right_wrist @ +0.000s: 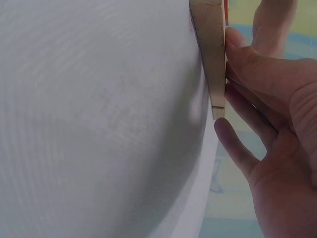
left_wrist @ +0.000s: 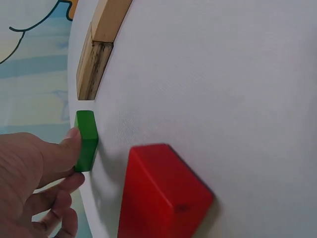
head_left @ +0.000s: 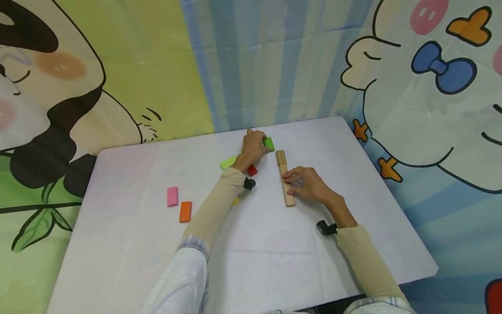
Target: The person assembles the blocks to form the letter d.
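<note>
In the head view, the left hand [head_left: 254,146], at the upper middle, pinches the green block [head_left: 269,144]. The right hand [head_left: 310,183], right of centre, grips the wooden strip [head_left: 287,189] between thumb and fingers; the end piece [head_left: 280,157] meets its upper end. On the surface [head_left: 129,253], the red block [head_left: 252,170] and lime block [head_left: 227,162] lie near the left wrist, with pink [head_left: 172,196] and orange [head_left: 185,211] blocks left of centre.

The left wrist view shows the green block mid-left, between thumb and finger, the red one lower centre.

In the right wrist view, the strip stands upper right, touched by the thumb.
</note>
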`<state>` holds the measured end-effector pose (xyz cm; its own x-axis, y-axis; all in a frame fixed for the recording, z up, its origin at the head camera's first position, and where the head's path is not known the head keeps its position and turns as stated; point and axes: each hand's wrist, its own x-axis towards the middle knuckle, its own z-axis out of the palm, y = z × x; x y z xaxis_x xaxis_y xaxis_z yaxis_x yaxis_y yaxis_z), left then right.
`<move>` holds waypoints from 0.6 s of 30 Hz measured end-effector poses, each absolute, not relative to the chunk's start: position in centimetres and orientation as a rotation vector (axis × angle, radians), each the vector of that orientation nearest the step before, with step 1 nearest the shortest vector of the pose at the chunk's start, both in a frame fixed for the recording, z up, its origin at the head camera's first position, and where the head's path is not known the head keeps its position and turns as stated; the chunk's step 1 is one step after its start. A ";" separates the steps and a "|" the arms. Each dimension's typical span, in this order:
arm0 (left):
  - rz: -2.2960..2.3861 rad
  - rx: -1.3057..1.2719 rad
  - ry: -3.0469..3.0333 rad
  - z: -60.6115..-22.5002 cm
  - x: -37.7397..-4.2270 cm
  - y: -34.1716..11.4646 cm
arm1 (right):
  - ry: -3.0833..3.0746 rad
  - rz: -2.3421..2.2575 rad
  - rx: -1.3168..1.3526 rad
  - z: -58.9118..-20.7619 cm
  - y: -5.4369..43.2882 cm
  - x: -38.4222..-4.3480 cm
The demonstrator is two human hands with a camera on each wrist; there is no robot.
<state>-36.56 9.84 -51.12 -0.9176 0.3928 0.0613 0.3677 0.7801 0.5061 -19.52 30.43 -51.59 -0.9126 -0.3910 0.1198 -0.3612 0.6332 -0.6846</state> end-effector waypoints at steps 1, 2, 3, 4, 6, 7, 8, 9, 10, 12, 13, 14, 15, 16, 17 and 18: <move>0.822 0.618 2.916 -51.3 -36.8 10.0 | 2.801 -1.157 -0.647 -51.6 30.4 -19.6; 0.834 0.611 2.912 -51.4 -37.0 10.1 | 2.800 -1.152 -0.645 -51.6 30.3 -19.6; 0.847 0.604 2.907 -51.5 -37.1 10.2 | 2.799 -1.148 -0.644 -51.6 30.2 -19.6; 0.856 0.600 2.904 -51.6 -37.3 10.3 | 2.798 -1.147 -0.643 -51.5 30.2 -19.6; 0.890 0.596 2.889 -51.8 -37.5 10.5 | 2.801 -1.141 -0.642 -51.5 30.1 -19.6; 0.905 0.599 2.883 -51.8 -37.6 10.6 | 2.803 -1.140 -0.638 -51.5 30.1 -19.6; 0.918 0.605 2.878 -51.8 -37.6 10.7 | 2.802 -1.142 -0.631 -51.4 30.2 -19.6; 0.932 0.611 2.872 -51.8 -37.7 10.7 | 2.803 -1.141 -0.625 -51.5 30.2 -19.7; 0.935 0.620 2.868 -51.8 -37.7 10.8 | 2.807 -1.137 -0.621 -51.5 30.2 -19.7; 0.950 0.635 2.858 -51.7 -37.7 11.0 | 2.808 -1.136 -0.611 -51.6 30.3 -19.7; 0.944 0.646 2.858 -51.7 -37.7 11.1 | 2.805 -1.139 -0.609 -51.6 30.4 -19.8; 0.939 0.654 2.860 -51.7 -37.7 11.2 | 2.804 -1.141 -0.607 -51.6 30.4 -19.8; 0.939 0.660 2.858 -51.7 -37.8 11.3 | 2.803 -1.145 -0.607 -51.6 30.4 -19.8; 0.936 0.666 2.856 -51.7 -37.8 11.4 | 2.800 -1.150 -0.604 -51.7 30.4 -19.8; 0.938 0.670 2.852 -51.7 -37.7 11.4 | 2.796 -1.155 -0.599 -51.6 30.4 -19.8; 0.936 0.676 2.851 -51.7 -37.7 11.5 | 2.793 -1.160 -0.594 -51.6 30.4 -19.8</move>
